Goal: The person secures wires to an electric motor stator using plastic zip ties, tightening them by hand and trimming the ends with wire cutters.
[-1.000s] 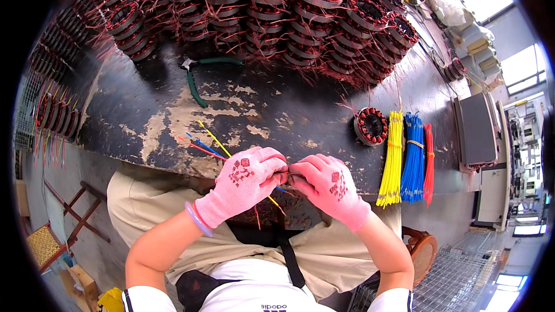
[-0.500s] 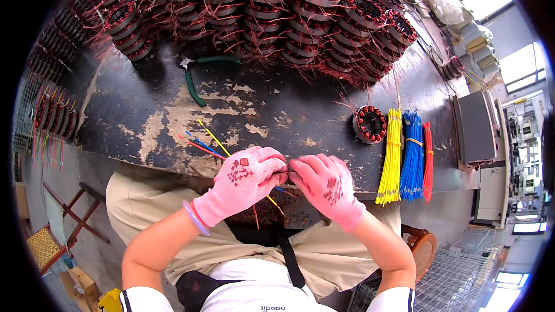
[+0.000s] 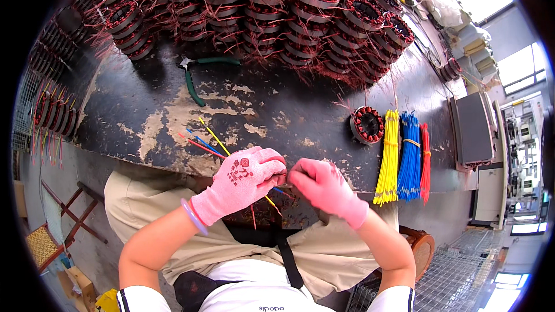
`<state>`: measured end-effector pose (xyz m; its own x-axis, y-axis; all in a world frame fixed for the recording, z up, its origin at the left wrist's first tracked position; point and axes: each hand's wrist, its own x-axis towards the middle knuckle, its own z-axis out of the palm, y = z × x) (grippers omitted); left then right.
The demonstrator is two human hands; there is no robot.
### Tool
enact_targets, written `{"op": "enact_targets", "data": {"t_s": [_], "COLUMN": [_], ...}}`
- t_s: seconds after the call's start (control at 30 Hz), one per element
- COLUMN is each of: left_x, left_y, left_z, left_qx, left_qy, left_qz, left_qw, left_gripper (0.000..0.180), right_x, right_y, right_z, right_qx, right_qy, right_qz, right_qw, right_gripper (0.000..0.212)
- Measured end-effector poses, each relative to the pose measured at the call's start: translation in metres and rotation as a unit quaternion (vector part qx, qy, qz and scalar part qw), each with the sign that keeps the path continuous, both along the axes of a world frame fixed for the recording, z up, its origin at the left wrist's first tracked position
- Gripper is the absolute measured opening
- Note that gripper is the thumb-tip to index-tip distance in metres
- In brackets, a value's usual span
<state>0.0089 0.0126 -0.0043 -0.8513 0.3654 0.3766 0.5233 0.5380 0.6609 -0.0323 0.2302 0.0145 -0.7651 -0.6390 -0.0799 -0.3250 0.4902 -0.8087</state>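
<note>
Both hands wear pink knit gloves and meet at the near edge of the dark workbench (image 3: 144, 110). My left hand (image 3: 245, 176) pinches thin wires; yellow, blue and red lead wires (image 3: 205, 138) stick out from it to the upper left over the bench. My right hand (image 3: 321, 185) pinches the same wire joint from the right, fingertips touching the left hand's. Under the hands, on my lap, lies a copper-wound stator (image 3: 272, 211), mostly hidden.
A large heap of red, copper-wound stators (image 3: 260, 11) fills the far bench. Green-handled pliers (image 3: 196, 75) lie in front of it. One single stator (image 3: 367, 125) sits right, beside yellow (image 3: 390, 159), blue (image 3: 409, 159) and red (image 3: 425, 159) wire bundles. More stators (image 3: 52, 112) hang left.
My right hand has turned at the wrist, its back rolling away while the fingertips stay pinched at the joint. The left hand has barely moved.
</note>
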Motion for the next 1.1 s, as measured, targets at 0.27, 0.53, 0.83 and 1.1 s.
{"op": "enact_targets", "data": {"t_s": [0.27, 0.53, 0.83, 1.1], "left_x": [0.009, 0.001, -0.002, 0.004], "left_y": [0.005, -0.009, -0.010, -0.009], "left_z": [-0.002, 0.003, 0.010, 0.004], "left_qx": [-0.008, -0.027, -0.064, -0.061], "left_qy": [-0.014, -0.021, -0.035, -0.020], "left_qz": [-0.058, 0.003, 0.015, 0.033], "left_qw": [0.998, 0.999, 0.997, 0.997], "left_gripper": [0.016, 0.012, 0.013, 0.014], "right_x": [0.018, 0.038, 0.007, 0.003], "right_y": [0.012, 0.058, -0.007, -0.003], "right_z": [0.019, 0.010, -0.023, -0.031], "right_qx": [0.031, 0.284, 0.068, 0.039], "right_qy": [-0.259, 0.085, 0.487, 0.501], "right_qz": [-0.088, -0.020, 0.027, 0.027], "right_qw": [0.961, 0.955, 0.870, 0.864], "right_gripper": [0.025, 0.027, 0.041, 0.037]}}
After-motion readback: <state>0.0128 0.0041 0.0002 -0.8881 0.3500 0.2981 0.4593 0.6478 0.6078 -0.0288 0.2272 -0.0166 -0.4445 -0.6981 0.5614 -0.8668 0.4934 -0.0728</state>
